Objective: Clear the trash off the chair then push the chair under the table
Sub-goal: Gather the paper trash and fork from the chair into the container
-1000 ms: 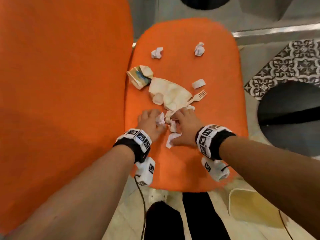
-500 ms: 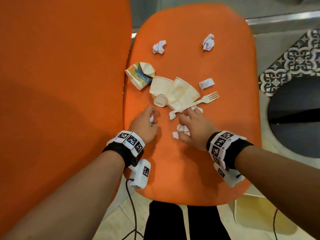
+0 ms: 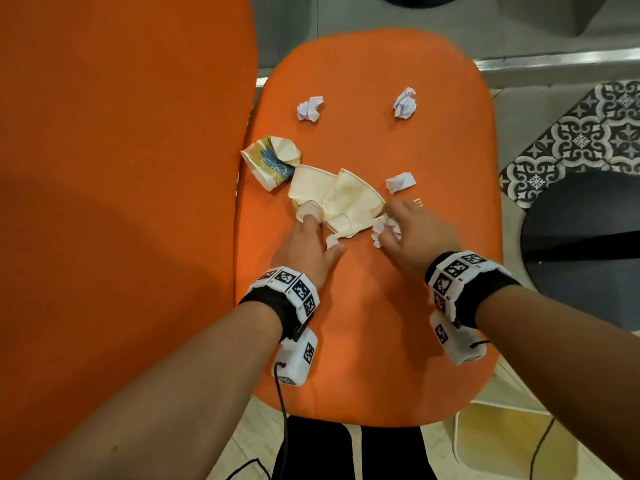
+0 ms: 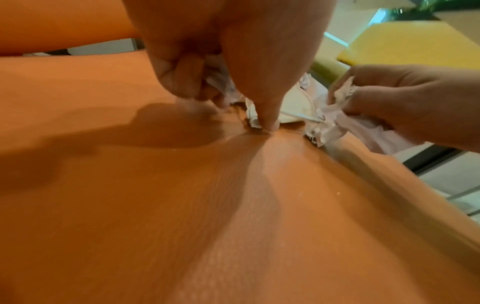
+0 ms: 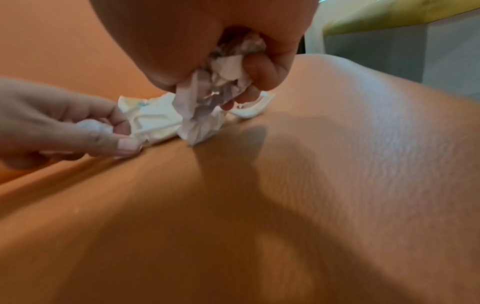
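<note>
Trash lies on the orange chair seat (image 3: 374,341). My left hand (image 3: 311,237) holds a small paper wad (image 4: 221,82) in its curled fingers, and its thumb presses a scrap (image 3: 331,241) against the seat beside the flattened paper cups (image 3: 343,199). My right hand (image 3: 393,226) grips crumpled white paper (image 5: 205,111) and lies over the wooden fork, of which only the tip (image 3: 417,201) shows. A squashed printed cup (image 3: 273,164) and three paper balls (image 3: 310,108) (image 3: 404,102) (image 3: 400,182) lie farther up the seat.
The orange chair back (image 3: 121,202) fills the left side. Right of the seat are patterned floor tiles (image 3: 588,133) and a dark round base (image 3: 588,244). A yellow object (image 3: 502,445) sits on the floor at lower right, beside my dark trouser legs (image 3: 346,452).
Both hands have moved forward from the near part of the seat to the flattened cups. The right hand has gathered the loose scraps and now covers the fork.
</note>
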The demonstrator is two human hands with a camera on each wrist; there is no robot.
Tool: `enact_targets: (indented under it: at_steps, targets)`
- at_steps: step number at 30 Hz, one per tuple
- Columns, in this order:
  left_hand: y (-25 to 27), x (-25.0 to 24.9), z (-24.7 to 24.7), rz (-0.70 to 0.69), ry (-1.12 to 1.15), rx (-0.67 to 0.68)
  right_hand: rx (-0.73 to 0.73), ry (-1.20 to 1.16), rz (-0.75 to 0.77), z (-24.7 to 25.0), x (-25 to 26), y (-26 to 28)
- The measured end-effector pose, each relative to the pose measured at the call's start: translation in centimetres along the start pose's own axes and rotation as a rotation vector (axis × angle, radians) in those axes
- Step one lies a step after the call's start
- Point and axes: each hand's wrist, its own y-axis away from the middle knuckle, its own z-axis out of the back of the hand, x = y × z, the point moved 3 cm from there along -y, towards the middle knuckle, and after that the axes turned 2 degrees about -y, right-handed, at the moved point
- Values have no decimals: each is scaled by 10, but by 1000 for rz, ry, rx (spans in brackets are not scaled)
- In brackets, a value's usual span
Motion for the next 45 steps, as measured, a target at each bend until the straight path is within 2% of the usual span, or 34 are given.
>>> enact_targets:
  at_steps: [2,7,12,15,17,19,21,23,26,29,33,36,39,45]
  targets:
    - [-3,-1,-7,-33,-22,48,40,24,32,-12,2,1]
    - [-1,1,0,-80,73,50,77,84,168,-30,12,13]
    - [1,12,23,-5,200,-2,167,233,259,-39,6,24]
    - [-5,-6,33,-141,314,23,225,254,303,-36,4,24]
    - [-10,-26,32,-260,283,97,276,271,330,-30,6,21]
    - [-16,-43,25,-307,193,193,329,221,287,-18,3,15]
    - [-22,-54,15,-317,96,238,270,83,178,1,-6,7]
    - [-25,-59,7,-310,37,212,71,-53,89,25,-18,-5]
    - [-28,-59,-4,-302,-44,165,-170,-78,62,53,-29,-34]
    - [-30,-60,-7,-339,-88,90,-181,-35,93,58,-31,-74]
    - [-30,-66,-1,-403,-143,110,-45,86,200,37,-33,-103]
    - [-27,-65,7,-368,-153,167,56,103,222,28,-40,-99]
    - [-19,-54,20,-269,-1,182,76,91,225,28,-47,-83]
    - [-4,-19,49,-99,233,11,110,81,224,22,-38,-64]
